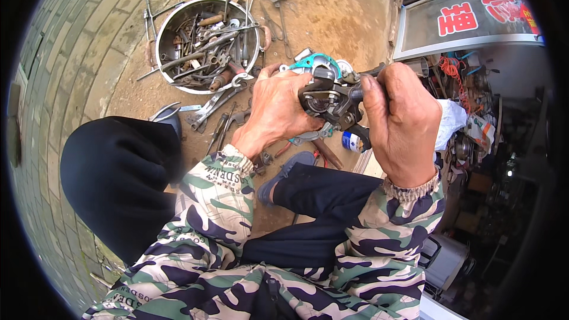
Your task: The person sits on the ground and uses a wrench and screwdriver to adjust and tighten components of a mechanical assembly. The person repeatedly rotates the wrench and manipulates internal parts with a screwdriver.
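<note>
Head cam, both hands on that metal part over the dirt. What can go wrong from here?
1. The dark metal mechanical part is held in mid-air by the left hand and right hand; if the grip slips, it may drop onto the sandy ground, where small pieces would be hard to find.
2. Loose tools surround the round metal basin, close to the feet: possible trip or snag.

The metal part [326,99] sits between my left hand [275,112] and right hand [400,121]. Beyond my left hand, the basin [172,18] holds tools; pliers [207,106] lie before it on the ground [332,6].
</note>
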### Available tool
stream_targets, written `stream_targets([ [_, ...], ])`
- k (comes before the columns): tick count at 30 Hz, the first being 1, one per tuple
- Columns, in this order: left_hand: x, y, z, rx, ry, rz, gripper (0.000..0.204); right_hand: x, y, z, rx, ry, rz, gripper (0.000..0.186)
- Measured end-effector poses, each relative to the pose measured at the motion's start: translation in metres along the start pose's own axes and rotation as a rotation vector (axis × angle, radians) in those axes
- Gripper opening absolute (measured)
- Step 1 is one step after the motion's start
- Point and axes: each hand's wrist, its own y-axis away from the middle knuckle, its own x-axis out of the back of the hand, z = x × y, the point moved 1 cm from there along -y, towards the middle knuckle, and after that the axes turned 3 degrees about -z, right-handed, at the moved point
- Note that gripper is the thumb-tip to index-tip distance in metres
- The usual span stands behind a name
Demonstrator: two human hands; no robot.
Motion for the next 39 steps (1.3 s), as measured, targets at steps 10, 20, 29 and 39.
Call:
stream_targets([
  [10,-0.002,-0.001,-0.004,0.007,-0.017,0.001,0.044,-0.005,0.01,0.005,-0.086,-0.399,-0.027,0.036],
  [20,-0.001,-0.002,-0.001,0.031,-0.063,-0.033,0.055,-0.011,0.019,0.008,-0.136,-0.215,-0.152,0.094],
  [29,-0.004,-0.001,0.004,-0.004,-0.005,0.019,0.048,-0.039,0.02,0.001,-0.459,-0.866,0.007,0.043],
  [39,0.008,-0.004,-0.001,-0.048,0.016,-0.186,0.055,-0.041,0.024,0.001,-0.456,-0.975,0.098,0.018],
])
